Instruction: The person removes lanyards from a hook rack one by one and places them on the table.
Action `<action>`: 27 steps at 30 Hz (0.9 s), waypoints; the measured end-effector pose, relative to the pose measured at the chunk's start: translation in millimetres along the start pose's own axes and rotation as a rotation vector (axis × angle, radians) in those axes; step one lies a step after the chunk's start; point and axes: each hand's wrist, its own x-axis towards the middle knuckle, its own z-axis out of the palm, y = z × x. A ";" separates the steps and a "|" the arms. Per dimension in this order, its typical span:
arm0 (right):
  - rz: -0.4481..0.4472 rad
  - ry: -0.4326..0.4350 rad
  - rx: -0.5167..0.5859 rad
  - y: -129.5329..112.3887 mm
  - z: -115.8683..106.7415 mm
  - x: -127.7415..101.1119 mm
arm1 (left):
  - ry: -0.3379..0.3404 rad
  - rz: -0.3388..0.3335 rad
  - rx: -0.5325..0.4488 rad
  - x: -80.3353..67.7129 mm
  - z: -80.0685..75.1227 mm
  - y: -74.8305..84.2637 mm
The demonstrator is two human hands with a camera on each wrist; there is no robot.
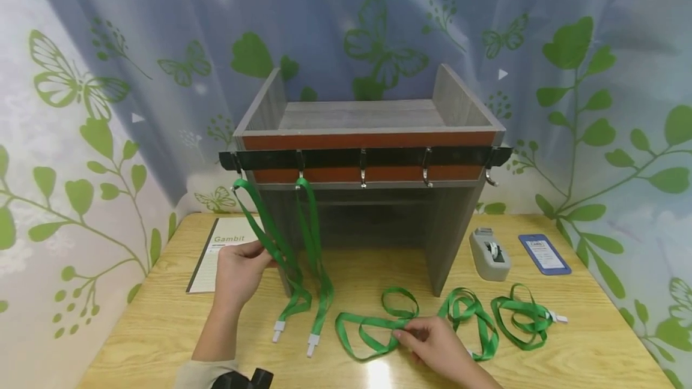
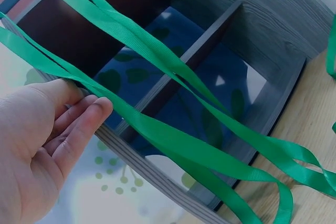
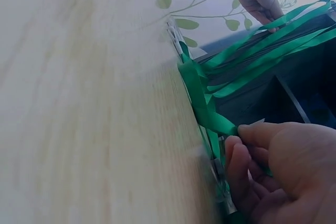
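Hanging lanyards on the hook rail (image 1: 332,158) looked like the step in hand: two on, third in work. Right hand (image 1: 437,342) pinched the third lanyard (image 1: 378,322) on the bench (image 1: 157,329), 6 o'clock in head view. Left hand (image 1: 240,270) sat at 8 o'clock, fingertips against the leftmost hung lanyard (image 1: 286,260); couldn't tell pinch from plain contact. Next move probably called for lifting a loop toward 12 o'clock, onto the bare middle hook (image 1: 363,177), clear of the fourth lanyard (image 1: 491,347) and fifth lanyard (image 1: 539,325) at 4 o'clock. Third lanyard's clip wasn't visible in head view; fourth's was mostly hidden. Right-wrist view blurred near the bench edge, ribbons bunched edge-on. Right forearm ran out of head frame.
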 end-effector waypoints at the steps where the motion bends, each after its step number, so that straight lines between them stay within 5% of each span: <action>1: 0.013 -0.001 -0.007 0.5 -0.3 -0.2 | 0.002 0.004 -0.001 -0.1 0.2 0.0; 12: 0.065 -0.005 -0.088 -4.4 -0.2 -3.8 | 0.000 0.011 0.019 -0.2 -0.2 -0.4; 27: 0.059 0.042 -0.001 -14.4 -1.6 0.1 | 0.003 0.020 0.029 -0.2 0.1 -0.1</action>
